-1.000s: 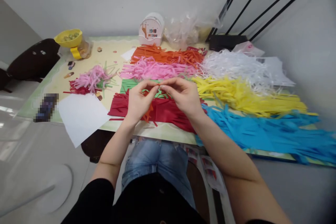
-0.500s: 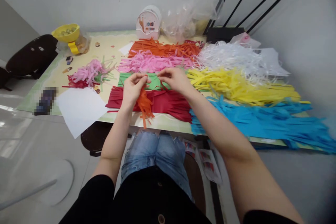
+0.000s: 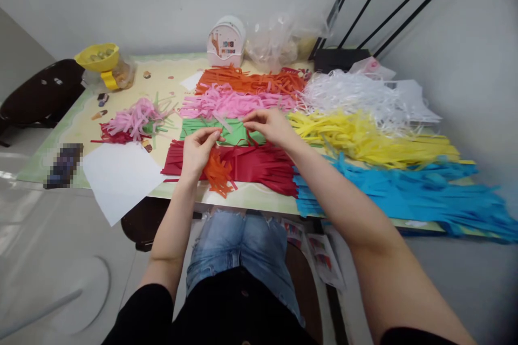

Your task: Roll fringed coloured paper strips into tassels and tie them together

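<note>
Left hand (image 3: 197, 152) parted from right hand (image 3: 272, 126) above red fringe (image 3: 263, 166); left clamped orange bunch (image 3: 218, 175), seemingly alone; right's grip unclear.

The table (image 3: 159, 75) wears a pale yellow, green-bordered cover. Across its middle lie orange (image 3: 251, 82), pink (image 3: 238, 101), green (image 3: 190, 127) and red fringed sheets (image 3: 257, 164), back to front; rightward, white strands (image 3: 352, 94), yellow strips (image 3: 356, 140) and blue strips (image 3: 388, 188). Leftward sit a tassel pile (image 3: 135, 118) and a white paper sheet (image 3: 121, 175) overhanging the front edge. A "DREAM BIG" container (image 3: 225, 46), clear plastic bag (image 3: 271, 46) and black router (image 3: 338, 60) stand at the back.
</note>
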`<state>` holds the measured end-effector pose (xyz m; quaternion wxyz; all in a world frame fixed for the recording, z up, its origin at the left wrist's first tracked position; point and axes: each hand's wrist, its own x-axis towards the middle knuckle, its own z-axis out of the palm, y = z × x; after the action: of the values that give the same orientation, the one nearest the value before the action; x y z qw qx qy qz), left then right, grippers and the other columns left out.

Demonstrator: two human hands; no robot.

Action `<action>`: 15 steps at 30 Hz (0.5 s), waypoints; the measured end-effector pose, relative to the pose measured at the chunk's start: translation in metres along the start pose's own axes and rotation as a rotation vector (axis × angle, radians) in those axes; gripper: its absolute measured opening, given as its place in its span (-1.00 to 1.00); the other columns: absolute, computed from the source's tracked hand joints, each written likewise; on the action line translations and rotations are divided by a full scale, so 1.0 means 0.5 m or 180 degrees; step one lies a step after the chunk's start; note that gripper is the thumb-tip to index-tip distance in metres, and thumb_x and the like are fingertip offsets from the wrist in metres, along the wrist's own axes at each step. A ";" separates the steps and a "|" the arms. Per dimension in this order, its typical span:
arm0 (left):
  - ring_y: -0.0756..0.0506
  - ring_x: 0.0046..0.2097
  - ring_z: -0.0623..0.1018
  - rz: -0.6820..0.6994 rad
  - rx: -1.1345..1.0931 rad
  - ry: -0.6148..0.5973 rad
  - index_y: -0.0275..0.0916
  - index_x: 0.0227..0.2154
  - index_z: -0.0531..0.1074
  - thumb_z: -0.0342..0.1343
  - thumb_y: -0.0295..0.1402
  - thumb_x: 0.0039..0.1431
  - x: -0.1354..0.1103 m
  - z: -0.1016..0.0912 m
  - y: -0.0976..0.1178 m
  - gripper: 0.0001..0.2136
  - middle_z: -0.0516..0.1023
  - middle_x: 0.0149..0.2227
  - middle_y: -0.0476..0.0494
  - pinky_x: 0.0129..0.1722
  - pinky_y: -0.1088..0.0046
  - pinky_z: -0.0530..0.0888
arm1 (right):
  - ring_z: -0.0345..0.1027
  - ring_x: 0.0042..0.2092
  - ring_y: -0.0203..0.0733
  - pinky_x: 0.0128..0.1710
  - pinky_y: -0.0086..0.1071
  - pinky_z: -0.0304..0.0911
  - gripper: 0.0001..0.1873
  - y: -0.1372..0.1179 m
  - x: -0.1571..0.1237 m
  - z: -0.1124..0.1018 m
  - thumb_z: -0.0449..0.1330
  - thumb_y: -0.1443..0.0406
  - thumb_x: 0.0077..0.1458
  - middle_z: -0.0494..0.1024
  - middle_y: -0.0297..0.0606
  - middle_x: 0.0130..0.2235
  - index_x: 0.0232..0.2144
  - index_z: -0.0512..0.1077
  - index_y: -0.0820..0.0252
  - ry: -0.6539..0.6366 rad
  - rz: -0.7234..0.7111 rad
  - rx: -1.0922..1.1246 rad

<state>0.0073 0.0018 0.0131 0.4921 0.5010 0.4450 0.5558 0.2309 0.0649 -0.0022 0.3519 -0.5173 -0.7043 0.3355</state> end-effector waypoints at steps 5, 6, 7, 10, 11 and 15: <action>-0.02 -0.43 0.61 0.0307 -0.0073 -0.0136 -0.26 -0.37 0.64 0.47 -0.08 0.01 -0.025 0.036 0.019 -0.68 0.69 -0.44 -0.12 -0.38 0.50 0.53 | 0.54 -0.31 -0.21 -0.19 -0.28 0.51 -0.61 -0.091 -0.079 0.032 0.50 0.01 -0.04 0.70 -0.26 -0.30 -0.28 0.67 0.16 0.0186 -0.0379 0.1765; -0.02 -0.42 0.62 0.0373 -0.0096 -0.0135 -0.26 -0.38 0.63 0.47 -0.09 0.02 -0.030 0.042 0.023 -0.68 0.69 -0.44 -0.12 -0.37 0.50 0.54 | 0.55 -0.30 -0.19 -0.18 -0.27 0.53 -0.59 -0.105 -0.093 0.038 0.52 -0.02 -0.08 0.70 -0.27 -0.30 -0.31 0.67 0.15 0.0278 -0.0403 0.1905; -0.02 -0.41 0.63 0.0430 -0.0095 -0.0130 -0.26 -0.38 0.63 0.46 -0.10 0.04 -0.035 0.047 0.026 -0.69 0.69 -0.43 -0.12 -0.36 0.49 0.55 | 0.57 -0.28 -0.18 -0.16 -0.26 0.54 -0.58 -0.115 -0.103 0.042 0.53 -0.03 -0.11 0.70 -0.27 -0.31 -0.33 0.67 0.13 0.0370 -0.0402 0.1985; -0.03 -0.39 0.64 0.0576 0.0054 -0.0091 -0.26 -0.38 0.61 0.43 -0.11 0.10 -0.051 0.056 0.032 -0.71 0.69 -0.41 -0.12 -0.32 0.48 0.57 | 0.59 -0.27 -0.14 -0.15 -0.22 0.56 -0.56 -0.131 -0.123 0.050 0.53 -0.08 -0.12 0.70 -0.26 -0.33 -0.35 0.67 0.11 0.0543 -0.0362 0.2014; -0.03 -0.37 0.64 0.0638 0.0144 -0.0046 -0.25 -0.37 0.61 0.41 -0.12 0.12 -0.055 0.057 0.032 -0.72 0.69 -0.40 -0.12 -0.31 0.47 0.57 | 0.59 -0.26 -0.13 -0.14 -0.21 0.56 -0.56 -0.133 -0.127 0.051 0.52 -0.08 -0.11 0.70 -0.26 -0.33 -0.35 0.67 0.11 0.0576 -0.0354 0.1976; -0.03 -0.34 0.65 0.1001 0.0647 0.0194 -0.24 -0.36 0.61 0.33 -0.22 0.22 -0.071 0.057 0.031 -0.82 0.69 -0.37 -0.09 -0.27 0.48 0.56 | 0.60 -0.26 -0.13 -0.15 -0.22 0.55 -0.64 -0.131 -0.136 0.054 0.51 -0.01 -0.08 0.71 -0.26 -0.32 -0.38 0.66 0.11 0.0658 -0.0310 0.1889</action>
<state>0.0348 -0.0352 0.0271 0.3323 0.5943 0.4297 0.5930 0.1906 -0.0193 0.0284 0.5728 -0.3890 -0.5601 0.4548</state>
